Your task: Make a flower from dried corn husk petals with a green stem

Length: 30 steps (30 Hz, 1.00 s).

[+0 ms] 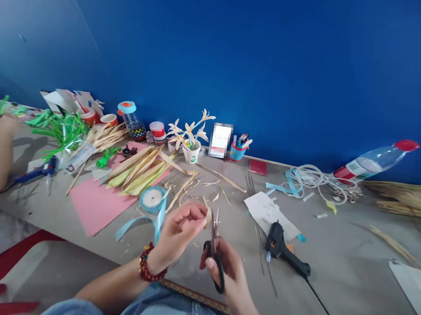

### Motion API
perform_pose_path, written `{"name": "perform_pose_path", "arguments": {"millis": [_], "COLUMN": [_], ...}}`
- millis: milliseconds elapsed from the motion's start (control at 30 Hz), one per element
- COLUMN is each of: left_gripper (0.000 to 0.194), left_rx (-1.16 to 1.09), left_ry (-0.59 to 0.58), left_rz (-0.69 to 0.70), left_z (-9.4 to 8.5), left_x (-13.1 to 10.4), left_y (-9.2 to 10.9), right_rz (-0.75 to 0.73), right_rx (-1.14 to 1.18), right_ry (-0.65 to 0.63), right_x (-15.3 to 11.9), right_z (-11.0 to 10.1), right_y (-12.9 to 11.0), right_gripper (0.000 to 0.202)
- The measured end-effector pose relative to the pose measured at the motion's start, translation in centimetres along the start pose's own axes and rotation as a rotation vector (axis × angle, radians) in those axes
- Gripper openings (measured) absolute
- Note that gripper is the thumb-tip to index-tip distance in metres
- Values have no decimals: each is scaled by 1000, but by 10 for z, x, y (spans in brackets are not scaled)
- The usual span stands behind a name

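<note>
While your left hand (pixel 179 232) pinches a pale husk piece (pixel 208 218) between its fingers at twelve o'clock, your right hand (pixel 230 269) has its fingers closed around scissors (pixel 212 246); on the bench (pixel 326 245), the glue gun (pixel 280 246) lies toward two o'clock.

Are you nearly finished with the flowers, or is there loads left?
Some flowers look done, standing in a white cup. The left hand holds a small pale husk piece, and the right hand holds black-handled scissors. Probably left: finishing that piece, then perhaps gluing, since the black glue gun lies unheld. Long husks lie on pink paper, maybe for more.
</note>
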<state>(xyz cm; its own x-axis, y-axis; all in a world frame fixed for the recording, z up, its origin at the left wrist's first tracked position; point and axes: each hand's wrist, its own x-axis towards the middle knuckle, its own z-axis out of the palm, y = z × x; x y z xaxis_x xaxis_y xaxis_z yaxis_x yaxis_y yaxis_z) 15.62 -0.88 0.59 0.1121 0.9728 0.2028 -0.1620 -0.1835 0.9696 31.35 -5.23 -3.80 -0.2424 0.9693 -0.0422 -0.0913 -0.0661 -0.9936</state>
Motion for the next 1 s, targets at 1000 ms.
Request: {"name": "perform_pose_path", "arguments": {"millis": [1000], "left_gripper": [16], "left_rx": [127], "left_ry": [88], "left_rz": [34], "left_z": [12], "left_x": [-3], "left_y": [-9], "right_rz": [24], "right_rx": [-91], "right_ry": [76], "right_x": [4], "right_z": [6], "right_y": [7], "right_gripper": [53]}}
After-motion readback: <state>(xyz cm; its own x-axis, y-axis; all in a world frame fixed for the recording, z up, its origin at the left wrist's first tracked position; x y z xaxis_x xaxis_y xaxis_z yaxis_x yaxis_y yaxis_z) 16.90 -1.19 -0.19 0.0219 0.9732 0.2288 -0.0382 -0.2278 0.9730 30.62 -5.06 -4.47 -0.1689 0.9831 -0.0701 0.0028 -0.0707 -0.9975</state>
